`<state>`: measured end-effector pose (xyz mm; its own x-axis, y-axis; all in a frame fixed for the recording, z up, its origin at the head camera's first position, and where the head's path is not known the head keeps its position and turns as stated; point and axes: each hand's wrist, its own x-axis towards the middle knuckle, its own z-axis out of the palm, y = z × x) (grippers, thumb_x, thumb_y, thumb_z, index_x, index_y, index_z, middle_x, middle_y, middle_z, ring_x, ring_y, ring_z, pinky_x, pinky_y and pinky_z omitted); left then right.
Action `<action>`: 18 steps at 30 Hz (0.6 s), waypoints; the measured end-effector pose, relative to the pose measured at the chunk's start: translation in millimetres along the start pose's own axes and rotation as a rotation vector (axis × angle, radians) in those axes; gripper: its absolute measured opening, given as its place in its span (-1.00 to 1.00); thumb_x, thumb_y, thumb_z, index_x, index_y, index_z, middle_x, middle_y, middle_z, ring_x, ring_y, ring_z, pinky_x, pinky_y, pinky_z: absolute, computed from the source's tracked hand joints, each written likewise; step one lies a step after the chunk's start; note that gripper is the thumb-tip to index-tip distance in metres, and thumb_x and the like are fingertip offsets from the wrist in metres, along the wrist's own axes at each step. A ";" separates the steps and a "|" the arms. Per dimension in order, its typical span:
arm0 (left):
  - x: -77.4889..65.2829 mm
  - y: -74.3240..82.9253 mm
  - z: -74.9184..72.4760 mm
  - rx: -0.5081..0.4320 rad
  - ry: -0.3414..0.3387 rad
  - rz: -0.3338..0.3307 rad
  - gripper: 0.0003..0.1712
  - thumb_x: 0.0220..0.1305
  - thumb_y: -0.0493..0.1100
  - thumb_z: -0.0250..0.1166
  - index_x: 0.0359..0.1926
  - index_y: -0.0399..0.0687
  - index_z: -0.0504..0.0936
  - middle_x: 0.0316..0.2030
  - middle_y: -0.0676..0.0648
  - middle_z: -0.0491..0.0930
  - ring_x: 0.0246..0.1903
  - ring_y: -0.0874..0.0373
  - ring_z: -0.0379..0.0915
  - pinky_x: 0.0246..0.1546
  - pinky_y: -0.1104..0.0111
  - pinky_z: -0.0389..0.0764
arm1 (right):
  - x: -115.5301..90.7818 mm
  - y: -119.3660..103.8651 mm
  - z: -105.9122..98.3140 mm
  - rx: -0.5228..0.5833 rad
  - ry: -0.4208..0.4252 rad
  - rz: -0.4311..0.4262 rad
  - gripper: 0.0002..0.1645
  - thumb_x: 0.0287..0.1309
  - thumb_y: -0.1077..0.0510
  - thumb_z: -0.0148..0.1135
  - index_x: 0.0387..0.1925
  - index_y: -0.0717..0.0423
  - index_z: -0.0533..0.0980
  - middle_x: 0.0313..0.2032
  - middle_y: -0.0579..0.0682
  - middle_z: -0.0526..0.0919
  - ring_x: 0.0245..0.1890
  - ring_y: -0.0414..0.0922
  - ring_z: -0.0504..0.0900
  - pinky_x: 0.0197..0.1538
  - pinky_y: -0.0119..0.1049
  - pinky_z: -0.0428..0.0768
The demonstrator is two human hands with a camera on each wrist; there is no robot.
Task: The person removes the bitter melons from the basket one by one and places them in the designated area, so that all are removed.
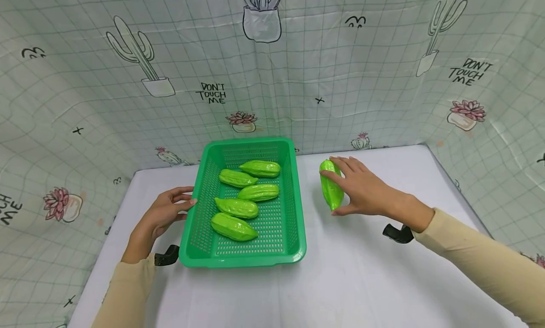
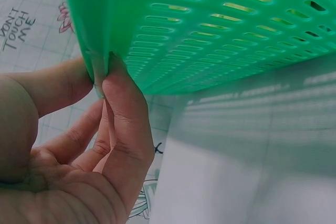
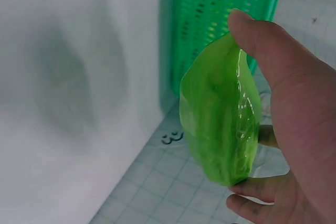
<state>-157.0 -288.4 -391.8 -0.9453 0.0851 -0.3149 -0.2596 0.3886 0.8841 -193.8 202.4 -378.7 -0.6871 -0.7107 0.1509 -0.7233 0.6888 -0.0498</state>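
Gourds (image 1: 233,227), green and ridged, number six here: five in a basket (image 1: 299,209) on the left half of the table (image 1: 340,271), and a sixth gourd (image 1: 332,193) in the right hand (image 1: 362,188), apart from the basket's right edge.

Towards the table's left edge, the left hand (image 1: 163,212) pinches the basket's left rim between thumb and finger, its other fingers loosely bent. The basket looks like light, thin plastic that would probably flex at the slotted walls, so the rim seems the best hold. Its far end stands near the table's far edge, before the printed curtain (image 1: 340,82).

Inside, three gourds lie towards the basket's left edge and two towards its right, all roughly crosswise. Their shine suggests a smooth, stiff skin, rather slippery; the ribs should give the fingers some bite. Whether they are heavy is hard to tell.

Right of the basket, nearer the table's far edge than its near one, the right hand spans the sixth gourd lengthwise, thumb at the pointed end, fingers at the other end and along the side, holding it clear of the table. The tapered tip could slip from the thumb; a grip round the thick middle would probably be steadier
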 end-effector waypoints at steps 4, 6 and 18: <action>0.0 -0.9 0.1 -0.001 0.002 -0.003 -0.30 0.61 -0.25 0.21 0.59 -0.39 0.17 0.16 -0.22 0.50 -0.23 0.33 0.59 -0.18 0.39 0.69 | -1.5 10.2 6.4 0.015 0.007 0.001 0.17 -0.08 -0.22 0.72 0.45 0.20 0.40 0.44 0.44 0.31 0.42 0.39 0.32 0.48 0.35 0.26; 0.1 -1.4 0.1 -0.003 0.003 -0.003 -0.29 0.60 -0.25 0.21 0.59 -0.39 0.17 0.17 -0.22 0.51 -0.23 0.33 0.59 -0.18 0.39 0.69 | -1.6 15.7 9.9 0.023 0.003 0.007 0.17 -0.08 -0.21 0.72 0.45 0.21 0.40 0.44 0.45 0.31 0.41 0.40 0.33 0.48 0.35 0.27; 1.0 -1.8 -0.3 -0.014 0.005 0.001 -0.30 0.60 -0.26 0.22 0.59 -0.38 0.18 0.10 -0.13 0.53 -0.25 0.33 0.58 -0.20 0.40 0.68 | -2.0 45.2 28.1 0.057 -0.075 0.091 0.16 -0.05 -0.17 0.72 0.47 0.21 0.38 0.47 0.47 0.27 0.45 0.44 0.27 0.49 0.37 0.23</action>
<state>-157.5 -289.3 -393.5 -0.9465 0.0807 -0.3126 -0.2615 0.3758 0.8890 -227.1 231.0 -409.0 -0.7516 -0.6560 0.0693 -0.6592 0.7430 -0.1162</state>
